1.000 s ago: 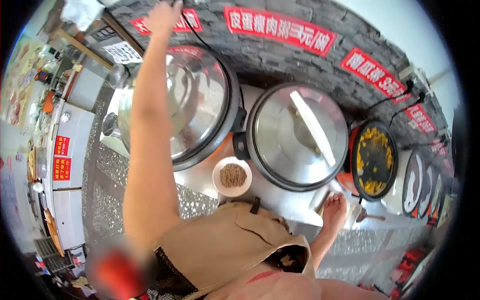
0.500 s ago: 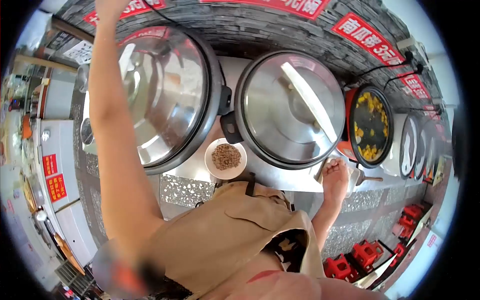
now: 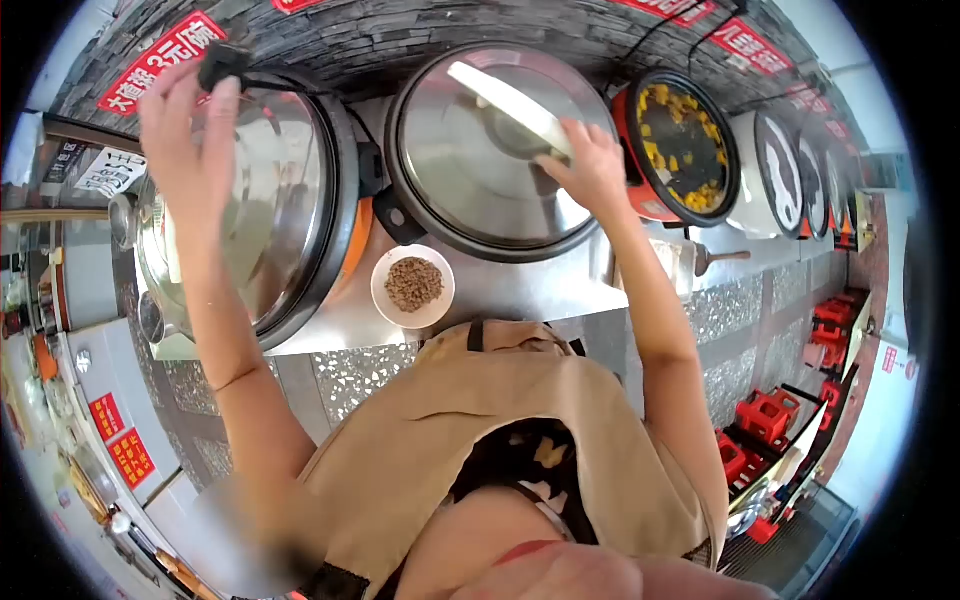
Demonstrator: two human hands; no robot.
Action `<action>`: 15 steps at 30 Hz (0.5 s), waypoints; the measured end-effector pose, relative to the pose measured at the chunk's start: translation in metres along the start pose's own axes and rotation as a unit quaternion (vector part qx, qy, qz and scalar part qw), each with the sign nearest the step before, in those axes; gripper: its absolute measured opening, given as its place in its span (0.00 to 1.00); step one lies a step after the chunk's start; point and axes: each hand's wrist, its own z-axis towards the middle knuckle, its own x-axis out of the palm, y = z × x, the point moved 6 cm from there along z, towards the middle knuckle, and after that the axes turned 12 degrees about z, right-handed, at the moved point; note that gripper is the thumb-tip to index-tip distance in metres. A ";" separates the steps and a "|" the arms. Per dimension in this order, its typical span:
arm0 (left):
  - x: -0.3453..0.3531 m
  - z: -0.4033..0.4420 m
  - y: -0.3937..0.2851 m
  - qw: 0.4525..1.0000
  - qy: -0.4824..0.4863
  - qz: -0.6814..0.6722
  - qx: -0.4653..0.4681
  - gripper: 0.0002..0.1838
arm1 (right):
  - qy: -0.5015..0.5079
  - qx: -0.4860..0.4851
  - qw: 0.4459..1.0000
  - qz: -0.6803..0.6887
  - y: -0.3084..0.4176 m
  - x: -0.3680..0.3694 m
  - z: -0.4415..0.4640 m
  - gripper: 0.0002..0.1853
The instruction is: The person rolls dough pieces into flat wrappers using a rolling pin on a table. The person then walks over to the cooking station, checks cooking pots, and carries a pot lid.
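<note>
My left hand (image 3: pixel 190 150) is raised over the large steel pot (image 3: pixel 270 200) on the left, its thumb and fingertips round a black plug (image 3: pixel 225 66) whose cord runs right along the pot's back rim. On the middle pot's steel lid (image 3: pixel 470 170), my right hand (image 3: pixel 588 165) grips the lower right end of the long white handle (image 3: pixel 505 102). The lid lies flat on its pot. Between the two pots, near the counter's front edge, sits a white bowl (image 3: pixel 413 318) of brown minced food (image 3: pixel 413 284).
Right of the middle pot stands an open red pot (image 3: pixel 685 145) with yellow chunks in dark liquid, then several more pots. A clear container (image 3: pixel 675 265) and a brush-like tool (image 3: pixel 722 257) lie at the front edge. Red stools (image 3: pixel 768 413) stand at the lower right.
My left hand has come down from the wall, and the plug now shows at its fingertips. My right hand has moved from the counter's front edge onto the lid handle. The view has shifted right.
</note>
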 end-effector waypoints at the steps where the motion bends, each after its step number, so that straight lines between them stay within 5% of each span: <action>1: 0.001 -0.007 -0.008 1.000 0.013 -0.018 -0.021 0.17 | -0.023 -0.014 1.000 0.001 0.001 0.006 0.004 0.27; 3: -0.001 -0.021 -0.026 0.999 0.019 -0.027 -0.002 0.17 | 0.012 0.090 0.996 0.025 -0.004 0.015 0.010 0.23; 7: 0.010 -0.056 -0.049 0.998 0.024 0.010 0.065 0.17 | -0.013 0.096 0.995 -0.003 0.008 0.003 0.014 0.19; 11: 0.011 -0.094 -0.065 0.996 0.037 0.018 0.080 0.17 | -0.174 0.065 0.981 -0.057 0.024 -0.085 0.015 0.19; 14: 0.023 -0.118 -0.091 0.979 0.072 -0.040 0.186 0.19 | -0.322 0.063 0.943 -0.056 -0.014 -0.187 -0.015 0.21; 15: 0.028 -0.126 -0.102 0.971 0.086 -0.046 0.220 0.19 | -0.336 0.175 0.924 -0.047 -0.024 -0.222 -0.036 0.24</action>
